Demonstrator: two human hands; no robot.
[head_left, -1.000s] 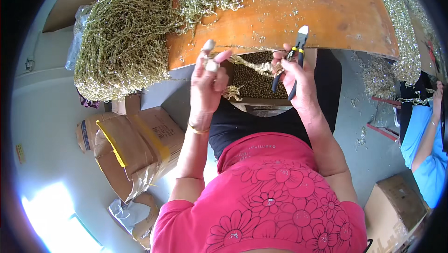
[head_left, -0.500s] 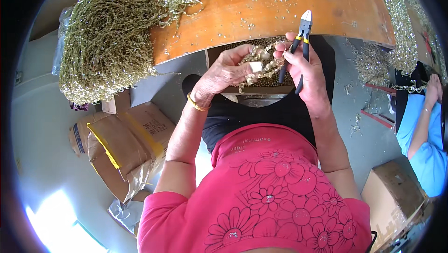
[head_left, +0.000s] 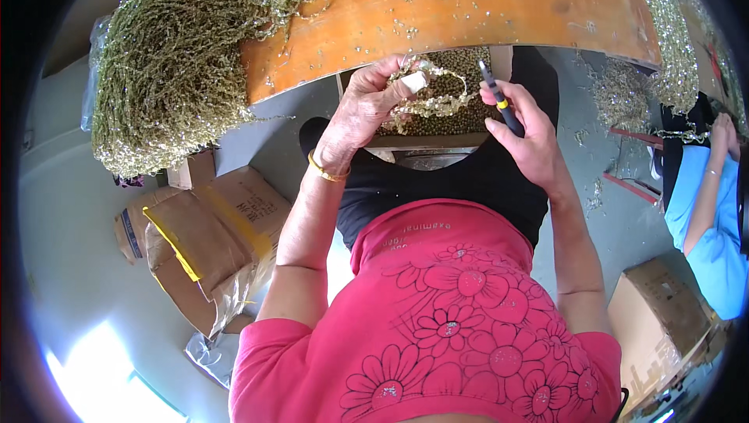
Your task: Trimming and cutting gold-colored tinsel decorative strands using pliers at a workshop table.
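Note:
My left hand [head_left: 365, 111] is closed on a gold beaded garland [head_left: 445, 105], which hangs in loops to the right of the fingers. A white wrapping [head_left: 412, 82] covers the tip of my left thumb. My right hand [head_left: 534, 138] grips diagonal cutting pliers [head_left: 503, 103] with black and yellow handles, seen nearly edge-on. Their tip points up and away, apart from the garland. Below both hands, a box [head_left: 425, 141] filled with small gold beads sits at the table's near edge, over my lap.
A thick pile of gold garlands [head_left: 175, 64] hangs over the left end of the orange wooden table [head_left: 468, 10]. Loose bits lie scattered on top. Cardboard boxes [head_left: 207, 228] stand on the left floor, another box [head_left: 659, 314] at the right. A person in blue [head_left: 714, 212] sits far right.
My right hand has moved slightly right, away from the garland, and the pliers have turned edge-on. My left hand has shifted a little up and left, still holding the garland.

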